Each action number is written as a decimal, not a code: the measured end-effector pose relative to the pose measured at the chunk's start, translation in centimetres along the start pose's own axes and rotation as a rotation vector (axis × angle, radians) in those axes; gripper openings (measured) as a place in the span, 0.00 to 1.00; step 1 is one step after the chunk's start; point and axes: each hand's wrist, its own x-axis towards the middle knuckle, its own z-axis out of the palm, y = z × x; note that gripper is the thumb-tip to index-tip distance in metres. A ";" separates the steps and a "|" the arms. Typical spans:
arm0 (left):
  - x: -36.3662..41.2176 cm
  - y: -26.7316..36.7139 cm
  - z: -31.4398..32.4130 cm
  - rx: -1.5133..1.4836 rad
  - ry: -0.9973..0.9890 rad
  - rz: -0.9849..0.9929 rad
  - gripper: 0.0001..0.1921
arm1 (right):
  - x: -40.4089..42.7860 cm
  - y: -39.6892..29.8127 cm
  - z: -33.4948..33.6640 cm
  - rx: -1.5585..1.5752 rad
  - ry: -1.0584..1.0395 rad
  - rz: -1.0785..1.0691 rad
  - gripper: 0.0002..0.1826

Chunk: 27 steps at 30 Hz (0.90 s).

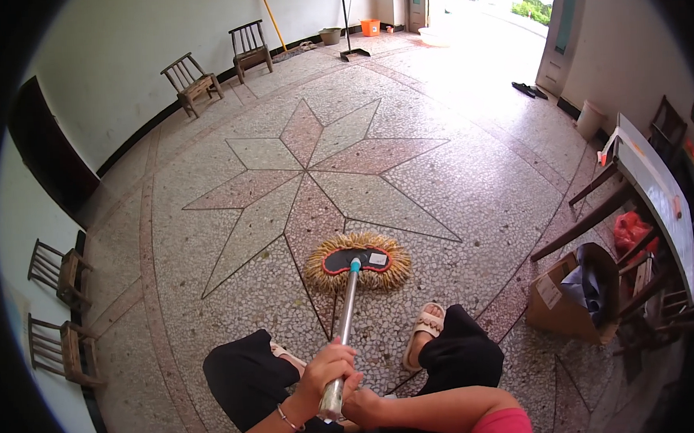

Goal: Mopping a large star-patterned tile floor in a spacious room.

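Both of my hands grip the metal handle of a dust mop [346,315]. My left hand [329,365], with a bracelet at its wrist, wraps around the handle close to its upper end. Against the handle's other side, a little nearer to my body, is my right hand [359,399], its fingers partly hidden. The mop's fringed yellow-brown head [358,262] lies flat on the terrazzo floor [258,313] in front of my sandalled feet, at the lower point of an inlaid star pattern.
On the right stand a table [652,162] and an open cardboard box [551,306]. Wooden chairs [193,87] line the left walls. A long-handled dustpan [354,55], a grey-green bucket [330,36] and an orange bucket [370,27] stand near the bright doorway; black shoes [528,90] lie beside it.
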 end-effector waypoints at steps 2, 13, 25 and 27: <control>3.4 -2.1 0.9 0.013 0.028 -0.001 0.07 | -0.2 0.5 -0.4 0.000 0.012 0.007 0.10; 2.2 -3.9 0.8 0.154 0.030 -0.051 0.08 | -1.2 1.8 -3.2 0.009 0.006 0.045 0.09; -2.4 -0.1 -0.5 0.158 -0.034 -0.072 0.07 | -0.8 4.9 -0.8 0.237 0.089 0.198 0.10; -1.4 -3.1 0.0 0.082 -0.029 -0.130 0.06 | -1.9 5.1 -3.6 0.184 0.112 0.290 0.10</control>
